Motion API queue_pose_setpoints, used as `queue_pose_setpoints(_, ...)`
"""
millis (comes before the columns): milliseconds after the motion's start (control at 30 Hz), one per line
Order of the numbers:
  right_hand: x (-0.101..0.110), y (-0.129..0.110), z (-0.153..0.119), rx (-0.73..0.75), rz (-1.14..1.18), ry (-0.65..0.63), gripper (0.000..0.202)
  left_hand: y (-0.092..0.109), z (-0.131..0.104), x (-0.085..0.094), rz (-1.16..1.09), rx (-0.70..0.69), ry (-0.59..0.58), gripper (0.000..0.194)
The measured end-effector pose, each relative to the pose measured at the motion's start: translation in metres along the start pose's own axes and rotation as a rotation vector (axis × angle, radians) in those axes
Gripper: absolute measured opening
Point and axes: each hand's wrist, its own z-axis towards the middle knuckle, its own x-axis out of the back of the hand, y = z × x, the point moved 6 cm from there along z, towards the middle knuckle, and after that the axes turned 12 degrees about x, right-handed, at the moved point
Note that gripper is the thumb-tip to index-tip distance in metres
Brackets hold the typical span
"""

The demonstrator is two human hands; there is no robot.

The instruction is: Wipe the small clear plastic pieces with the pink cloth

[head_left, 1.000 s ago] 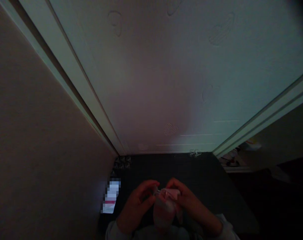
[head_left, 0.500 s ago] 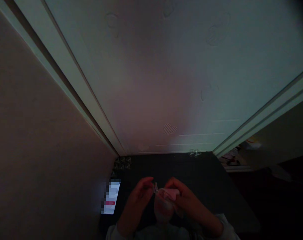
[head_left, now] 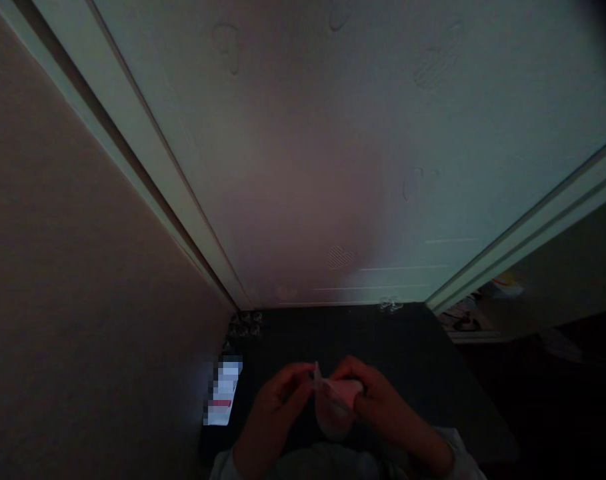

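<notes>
A small, thin, see-through bag (head_left: pixel 333 417), pinkish in the dim light, hangs between my hands over the dark table. My right hand (head_left: pixel 375 393) is closed round its upper right part, where the material is bunched and folded over. The thumb and fingertips of my left hand (head_left: pixel 280 400) pinch at the bag's upper left edge, which stands up in a point. Whether anything small lies inside the bag is too dark to tell.
Several small clear objects (head_left: pixel 245 323) stand at the table's back left corner. More clear pieces (head_left: pixel 390 305) lie at its back edge. A lit phone (head_left: pixel 223 393) rests at the left. A white panel (head_left: pixel 303 167) rises behind the dark table (head_left: pixel 407 353).
My left hand has moved right, its fingertips closing on the bag's edge. A small clear bit at those fingertips no longer shows. The bag has shifted slightly right and up.
</notes>
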Motion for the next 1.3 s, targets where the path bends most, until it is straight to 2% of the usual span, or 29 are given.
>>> queue_pose_setpoints(200,-0.003,0.001,0.0,-0.065,0.059,0.024,0.006,-0.002,0.001,0.004,-0.073,-0.021,-0.033,0.029)
queue_pose_setpoints(300,-0.001,0.01,-0.003,-0.144,0.117,0.06,0.02,0.002,-0.001,0.0,-0.053,-0.073,-0.081,0.028)
queue_pose_setpoints(400,0.002,0.013,-0.002,-0.151,0.163,0.049,0.029,0.004,-0.002,-0.001,-0.016,-0.156,-0.106,0.027)
queue_pose_setpoints(500,0.001,0.012,0.0,-0.129,0.171,0.018,0.031,-0.003,0.001,0.001,-0.021,-0.196,-0.111,0.03)
queue_pose_setpoints(700,0.001,0.005,0.004,-0.061,0.136,0.068,0.022,-0.018,0.009,0.003,-0.207,-0.131,-0.06,0.044)
queue_pose_setpoints(800,0.002,0.0,0.007,-0.05,0.091,0.075,0.02,-0.013,0.008,0.008,-0.255,-0.097,0.05,0.048)
queue_pose_setpoints(900,0.004,-0.008,0.009,-0.041,0.043,0.083,0.02,-0.002,0.003,0.011,-0.188,-0.049,0.14,0.05)
queue_pose_setpoints(1067,0.002,-0.016,0.01,-0.011,0.039,0.074,0.021,0.013,-0.003,0.006,-0.094,-0.075,0.161,0.053)
queue_pose_setpoints(1167,-0.002,-0.017,0.008,-0.017,0.078,0.057,0.02,0.009,-0.001,0.003,-0.115,-0.037,0.159,0.053)
queue_pose_setpoints(1300,-0.003,-0.024,0.007,0.001,0.093,0.043,0.017,0.005,0.0,0.0,-0.153,-0.038,0.139,0.04)
